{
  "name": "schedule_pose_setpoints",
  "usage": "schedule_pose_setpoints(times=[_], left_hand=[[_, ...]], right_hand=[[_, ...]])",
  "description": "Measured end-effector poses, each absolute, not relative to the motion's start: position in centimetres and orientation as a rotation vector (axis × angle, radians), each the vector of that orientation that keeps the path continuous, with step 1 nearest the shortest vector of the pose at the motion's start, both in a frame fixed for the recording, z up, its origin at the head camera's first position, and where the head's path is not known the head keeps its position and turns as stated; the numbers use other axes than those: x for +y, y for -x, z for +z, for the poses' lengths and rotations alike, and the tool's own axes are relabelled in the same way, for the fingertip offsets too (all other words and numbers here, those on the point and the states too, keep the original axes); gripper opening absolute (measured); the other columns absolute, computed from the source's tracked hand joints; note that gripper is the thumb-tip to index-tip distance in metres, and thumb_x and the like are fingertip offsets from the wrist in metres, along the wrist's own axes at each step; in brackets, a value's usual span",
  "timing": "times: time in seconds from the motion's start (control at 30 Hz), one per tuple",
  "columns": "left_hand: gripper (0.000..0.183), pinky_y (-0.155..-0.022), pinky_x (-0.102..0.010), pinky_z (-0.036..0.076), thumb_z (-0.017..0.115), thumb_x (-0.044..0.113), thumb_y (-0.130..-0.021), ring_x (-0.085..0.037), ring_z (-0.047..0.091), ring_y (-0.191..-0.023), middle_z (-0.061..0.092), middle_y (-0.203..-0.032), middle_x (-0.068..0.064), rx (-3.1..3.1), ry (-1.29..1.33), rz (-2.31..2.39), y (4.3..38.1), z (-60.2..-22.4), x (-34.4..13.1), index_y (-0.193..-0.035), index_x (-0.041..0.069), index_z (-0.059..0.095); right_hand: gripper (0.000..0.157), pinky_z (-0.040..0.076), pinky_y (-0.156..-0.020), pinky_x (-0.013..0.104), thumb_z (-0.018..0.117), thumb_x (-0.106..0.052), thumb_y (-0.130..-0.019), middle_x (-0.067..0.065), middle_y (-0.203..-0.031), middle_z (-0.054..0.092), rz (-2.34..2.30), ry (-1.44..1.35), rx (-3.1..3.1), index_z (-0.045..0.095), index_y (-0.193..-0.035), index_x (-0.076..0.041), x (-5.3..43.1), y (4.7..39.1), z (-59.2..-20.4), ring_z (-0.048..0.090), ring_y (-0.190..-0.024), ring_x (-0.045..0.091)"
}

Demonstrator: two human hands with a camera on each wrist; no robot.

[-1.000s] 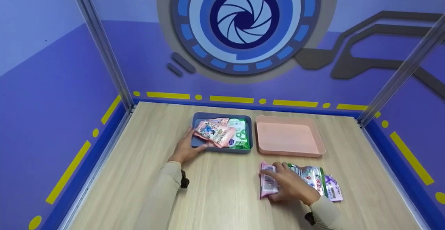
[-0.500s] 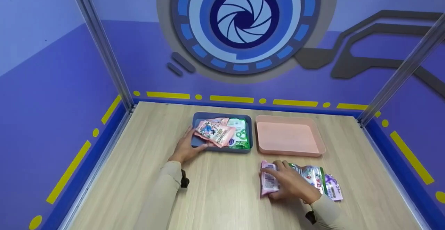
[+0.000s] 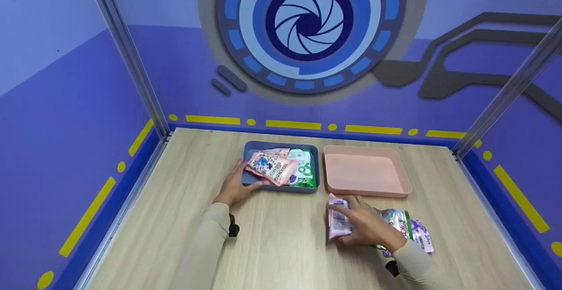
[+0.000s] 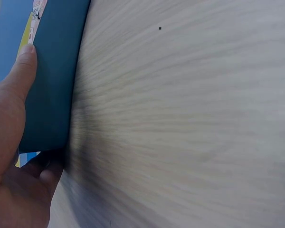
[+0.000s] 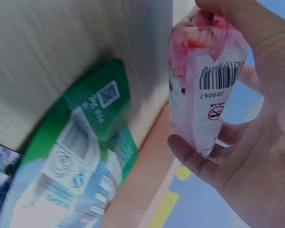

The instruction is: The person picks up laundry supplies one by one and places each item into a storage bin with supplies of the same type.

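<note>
At the near left corner of the dark blue tray, my left hand holds on, thumb on the front wall and fingers round the left side. Pink snack bags and a green-and-white bag lie in that tray. My right hand grips a pink and white snack bag between thumb and fingers; its barcode side shows in the right wrist view. Beneath and right of this hand lie a green-edged silvery pouch and a purple pouch, partly covered by the hand and sleeve.
A pink tray with nothing in it stands right of the blue one, beyond my right hand. The wooden table ends at a blue patterned wall at the back and further walls left and right.
My right hand has moved slightly away from me with the pink snack bag, off the pouches, toward the pink tray. The left hand has stayed in place.
</note>
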State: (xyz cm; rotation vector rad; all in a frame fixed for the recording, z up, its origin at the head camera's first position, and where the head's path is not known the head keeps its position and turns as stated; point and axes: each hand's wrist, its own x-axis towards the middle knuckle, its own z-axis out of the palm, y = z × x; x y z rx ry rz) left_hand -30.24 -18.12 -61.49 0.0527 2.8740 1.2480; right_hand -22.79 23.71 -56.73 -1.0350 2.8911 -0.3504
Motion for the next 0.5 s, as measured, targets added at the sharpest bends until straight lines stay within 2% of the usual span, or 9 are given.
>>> schedule_pose_setpoints(times=[0.2,0.5], left_hand=[[0.095,-0.124,-0.054,0.022,0.078,0.044,-0.090,-0.036,0.018,-0.156,0.014,-0.172,-0.010,2.853,-0.019,1.251,30.2,-61.5,-18.0,-0.163,0.009,0.028],[0.097,-0.124,-0.053,0.022,0.078,0.047,-0.090,-0.036,0.019,-0.156,0.015,-0.172,-0.011,2.864,-0.021,1.231,30.2,-61.5,-18.0,-0.163,0.009,0.028]], right_hand=[[0.090,0.053,-0.095,0.054,0.095,-0.046,-0.067,0.014,-0.144,0.048,-0.354,1.018,2.893,0.056,-0.147,-0.034,23.4,23.4,-55.6,0.048,-0.120,0.030],[0.089,0.054,-0.096,0.057,0.096,-0.043,-0.067,0.014,-0.143,0.050,-0.350,1.029,2.935,0.056,-0.147,-0.040,22.7,24.3,-54.3,0.050,-0.119,0.032]])
